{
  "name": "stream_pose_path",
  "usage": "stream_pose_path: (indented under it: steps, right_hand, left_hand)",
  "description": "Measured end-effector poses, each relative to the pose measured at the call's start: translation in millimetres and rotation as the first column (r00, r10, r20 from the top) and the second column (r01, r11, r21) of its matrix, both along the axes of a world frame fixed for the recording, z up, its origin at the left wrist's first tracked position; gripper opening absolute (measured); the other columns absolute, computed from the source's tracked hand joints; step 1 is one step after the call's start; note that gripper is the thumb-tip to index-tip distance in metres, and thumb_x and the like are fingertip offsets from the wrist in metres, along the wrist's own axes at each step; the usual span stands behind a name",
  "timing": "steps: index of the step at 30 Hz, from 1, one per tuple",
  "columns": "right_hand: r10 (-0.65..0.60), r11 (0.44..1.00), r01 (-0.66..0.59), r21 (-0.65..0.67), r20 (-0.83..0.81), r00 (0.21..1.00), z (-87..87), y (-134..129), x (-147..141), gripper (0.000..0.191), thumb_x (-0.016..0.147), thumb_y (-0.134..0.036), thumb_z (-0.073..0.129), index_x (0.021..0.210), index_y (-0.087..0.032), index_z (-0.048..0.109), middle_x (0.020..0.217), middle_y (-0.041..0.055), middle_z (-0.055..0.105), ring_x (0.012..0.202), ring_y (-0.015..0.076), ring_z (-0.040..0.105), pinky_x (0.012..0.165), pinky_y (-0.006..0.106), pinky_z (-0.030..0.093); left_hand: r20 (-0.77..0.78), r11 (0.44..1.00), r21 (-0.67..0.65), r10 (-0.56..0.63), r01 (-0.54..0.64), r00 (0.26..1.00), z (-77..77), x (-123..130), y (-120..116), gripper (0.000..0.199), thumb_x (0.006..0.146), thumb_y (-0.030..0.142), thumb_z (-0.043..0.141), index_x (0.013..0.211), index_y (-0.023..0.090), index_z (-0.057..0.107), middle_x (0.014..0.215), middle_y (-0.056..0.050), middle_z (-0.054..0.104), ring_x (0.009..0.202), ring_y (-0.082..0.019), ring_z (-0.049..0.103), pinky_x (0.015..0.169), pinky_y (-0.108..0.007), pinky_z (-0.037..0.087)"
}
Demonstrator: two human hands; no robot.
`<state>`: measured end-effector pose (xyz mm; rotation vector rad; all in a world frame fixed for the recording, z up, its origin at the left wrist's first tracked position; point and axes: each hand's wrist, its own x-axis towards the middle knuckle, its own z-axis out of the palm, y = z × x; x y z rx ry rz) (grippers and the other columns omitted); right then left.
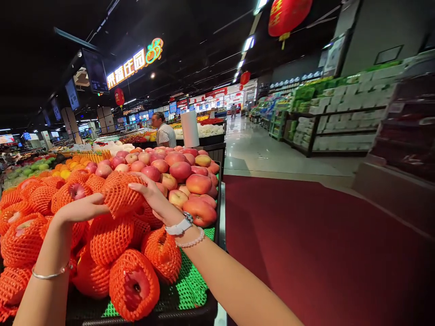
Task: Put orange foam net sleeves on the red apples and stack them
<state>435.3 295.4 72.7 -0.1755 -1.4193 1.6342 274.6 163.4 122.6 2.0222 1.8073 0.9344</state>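
Note:
An apple in an orange foam net (122,194) is held between both hands above the pile. My left hand (83,209) presses its left side, fingers largely hidden behind it. From the right, my right hand (154,199) grips it with thumb and fingers around its upper edge. Below lie several more netted apples; one near the front (134,285) shows its red skin and stem hollow through the net opening. Bare red apples (180,171) are heaped just behind and to the right.
The fruit rests in a black crate (190,314) lined with green mesh (192,283). Oranges (73,165) lie behind left. A white bag roll (189,129) stands behind the apples, near a person (165,131). A dark red mat (306,244) covers the floor at right, beside stacked goods (353,108).

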Motion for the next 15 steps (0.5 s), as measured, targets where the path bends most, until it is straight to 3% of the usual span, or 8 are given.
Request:
stream_pose_path:
  steps: [3,5,6,8,9,12,15]
  right_hand:
    - [-0.164,0.98,0.148,-0.133,-0.117,0.979,-3.4,21.9,-4.5,0.043,0.062,-0.041,0.071,0.098,-0.021,0.06,0.1,0.0021,0.072,0.097,0.0233,0.067,0.088,0.038,0.054]
    - [-0.26,0.953,0.223,-0.204,-0.176,0.949,-5.7,37.6,-7.1,0.043,0.065,-0.045,0.067,0.099,-0.022,0.057,0.102,0.0029,0.071,0.097,0.0233,0.067,0.087,0.04,0.055]
    - [-0.292,0.943,0.249,-0.22,-0.192,0.937,-7.1,43.9,-8.1,0.045,0.066,-0.047,0.065,0.102,-0.022,0.056,0.104,0.0029,0.071,0.098,0.0229,0.067,0.088,0.04,0.054]
    - [-0.341,0.928,0.29,-0.233,-0.218,0.915,-10.3,50.9,-9.8,0.048,0.068,-0.049,0.065,0.107,-0.023,0.054,0.109,0.0016,0.07,0.102,0.0214,0.065,0.092,0.039,0.053]
    - [-0.363,0.921,0.311,-0.234,-0.226,0.904,-12.1,51.5,-10.6,0.05,0.068,-0.048,0.066,0.11,-0.024,0.054,0.111,0.0008,0.069,0.105,0.0208,0.064,0.096,0.038,0.051]
    - [-0.43,0.9,0.395,-0.184,-0.222,0.875,-16.4,42.4,-12.5,0.055,0.069,-0.047,0.067,0.118,-0.025,0.055,0.12,0.0013,0.066,0.114,0.0209,0.06,0.104,0.039,0.045]
    - [-0.447,0.893,0.447,-0.058,-0.249,0.859,-16.1,23.5,-12.5,0.059,0.072,-0.049,0.064,0.124,-0.024,0.053,0.13,0.0051,0.06,0.119,0.0226,0.057,0.107,0.043,0.041]
  left_hand:
    - [0.128,0.985,-0.13,-0.098,0.114,0.987,6.2,-2.4,-8.9,0.043,0.076,0.052,0.065,0.111,0.026,0.067,0.109,-0.007,0.068,0.105,-0.022,0.063,0.092,-0.032,0.05]
    - [0.333,0.979,-0.029,-0.179,0.2,0.926,5.8,-0.1,-4.1,0.053,0.083,0.049,0.06,0.13,0.028,0.054,0.129,-0.009,0.059,0.121,-0.024,0.055,0.104,-0.037,0.042]
    - [0.428,0.98,0.079,-0.197,0.181,0.882,4.2,2.5,1.7,0.052,0.085,0.047,0.058,0.132,0.027,0.052,0.132,-0.01,0.057,0.121,-0.025,0.054,0.105,-0.04,0.042]
    - [0.561,0.957,0.29,-0.174,0.006,0.81,-2.0,10.2,17.5,0.051,0.084,0.047,0.059,0.129,0.022,0.051,0.131,-0.013,0.055,0.115,-0.026,0.057,0.099,-0.042,0.046]
    - [0.609,0.941,0.328,-0.143,-0.084,0.78,-6.1,15.1,26.0,0.055,0.083,0.048,0.06,0.129,0.021,0.049,0.131,-0.015,0.053,0.115,-0.027,0.056,0.096,-0.043,0.047]
    - [0.694,0.947,0.26,-0.047,-0.19,0.718,-19.6,31.2,45.4,0.071,0.079,0.055,0.061,0.136,0.024,0.034,0.143,-0.016,0.039,0.128,-0.031,0.044,0.096,-0.049,0.046]
    - [0.698,0.959,0.207,-0.006,-0.194,0.716,-27.8,43.7,50.5,0.072,0.082,0.055,0.059,0.141,0.034,0.025,0.157,-0.006,0.018,0.142,-0.027,0.025,0.105,-0.051,0.039]
